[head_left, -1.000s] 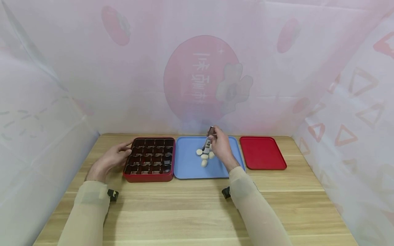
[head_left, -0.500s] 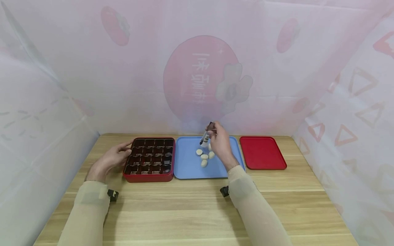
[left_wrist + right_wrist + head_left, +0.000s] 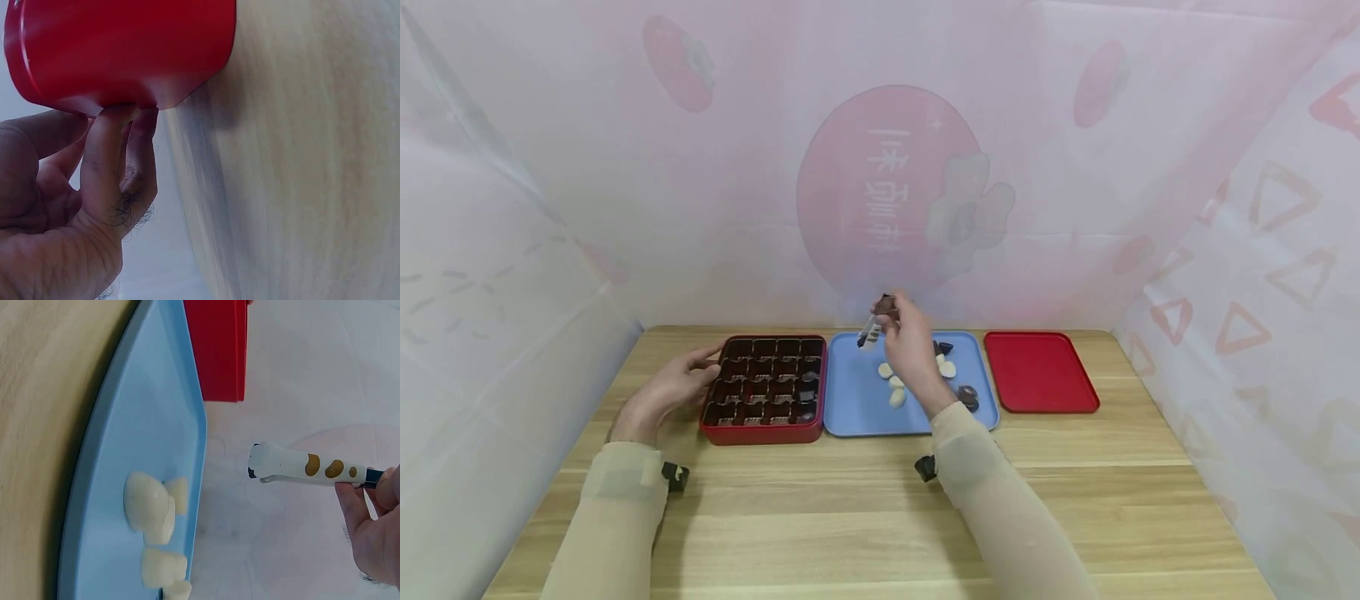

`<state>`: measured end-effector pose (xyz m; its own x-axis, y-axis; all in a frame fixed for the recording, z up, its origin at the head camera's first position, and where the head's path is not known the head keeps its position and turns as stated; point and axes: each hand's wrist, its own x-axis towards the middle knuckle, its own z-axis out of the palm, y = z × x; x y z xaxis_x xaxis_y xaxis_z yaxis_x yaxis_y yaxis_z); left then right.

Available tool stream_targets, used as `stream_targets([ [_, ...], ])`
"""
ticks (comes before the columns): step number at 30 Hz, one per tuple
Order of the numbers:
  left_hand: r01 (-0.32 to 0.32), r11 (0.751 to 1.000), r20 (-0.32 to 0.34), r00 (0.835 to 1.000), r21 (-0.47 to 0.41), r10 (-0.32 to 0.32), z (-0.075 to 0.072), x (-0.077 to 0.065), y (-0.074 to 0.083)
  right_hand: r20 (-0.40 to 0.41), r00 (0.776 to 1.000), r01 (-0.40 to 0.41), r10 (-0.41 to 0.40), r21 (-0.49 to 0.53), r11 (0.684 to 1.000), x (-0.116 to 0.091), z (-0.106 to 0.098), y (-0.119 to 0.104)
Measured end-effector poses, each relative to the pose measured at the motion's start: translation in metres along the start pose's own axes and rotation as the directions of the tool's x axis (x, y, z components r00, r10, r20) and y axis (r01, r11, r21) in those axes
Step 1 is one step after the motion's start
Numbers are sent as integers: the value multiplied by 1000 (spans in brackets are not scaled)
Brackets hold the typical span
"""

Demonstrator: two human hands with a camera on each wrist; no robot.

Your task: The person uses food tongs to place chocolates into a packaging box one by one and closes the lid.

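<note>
My right hand pinches small tongs above the blue tray. In the right wrist view the tongs are white with brown spots and end in a paw-like tip. Something dark shows at that tip; I cannot tell its shape. White candy-like pieces lie on the tray, with dark shell-like pieces at its right side. My left hand touches the left side of a red box with its fingertips; the left wrist view shows them against the box wall.
Dark brown compartments fill the red box, and a few of those in the right column hold dark pieces. Right of the blue tray lies a flat red lid or tray. A printed cloth stands behind the wooden table.
My right hand has lifted the tongs off the white pieces and moved left and up, uncovering dark pieces on the tray's right side. My left hand and the box have stayed put.
</note>
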<state>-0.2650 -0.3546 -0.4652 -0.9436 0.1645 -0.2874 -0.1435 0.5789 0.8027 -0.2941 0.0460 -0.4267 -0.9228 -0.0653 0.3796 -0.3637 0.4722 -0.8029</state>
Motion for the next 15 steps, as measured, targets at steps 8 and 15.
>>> stream_targets([
  [8, 9, 1000, 4, 1000, -7, -9, 1, 1, 0, 21, 999, 49, -49, 15, 999, 0, 18, -16],
  [15, 19, 1000, 6, 1000, -23, -19, 1, 2, 0, 17, 995, 96, -97, 31, 995, 1, 35, -23],
])
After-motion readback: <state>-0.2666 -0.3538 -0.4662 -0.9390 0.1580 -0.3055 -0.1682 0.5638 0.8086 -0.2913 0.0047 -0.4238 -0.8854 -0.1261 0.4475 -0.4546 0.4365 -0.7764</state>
